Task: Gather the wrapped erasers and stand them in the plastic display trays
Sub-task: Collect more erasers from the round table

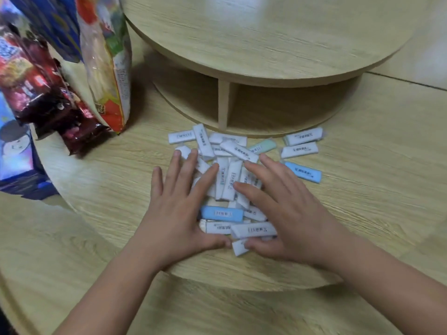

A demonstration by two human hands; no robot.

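Head view, setting: a round, light wood-grain shelf tier (362,189) carries the work; a smaller round wooden tier (266,44) stands raised above its far part.
Head view, task's things: a loose heap of small oblong erasers in white printed wrappers (228,180) lies flat near the tier's front edge, with a pale blue wrapped eraser (222,213) among them.
Head view, strays: a second blue wrapped eraser (303,172), two white wrapped ones (300,149) and a pale green one (263,146) lie just beside the heap, toward the far right.
Head view, progress: judged at the gathering stage; no eraser stands upright, and no plastic display tray is in view.
Head view, left hand (176,209): flat and spread, fingers splayed, palm down on the heap's left flank; it grips nothing.
Head view, right hand (285,209): likewise spread wide, resting on the right flank, thumb touching the nearest white erasers; it clasps nothing.
Head view, surroundings: glossy coloured snack bags (104,64) stand at the tier's left edge.
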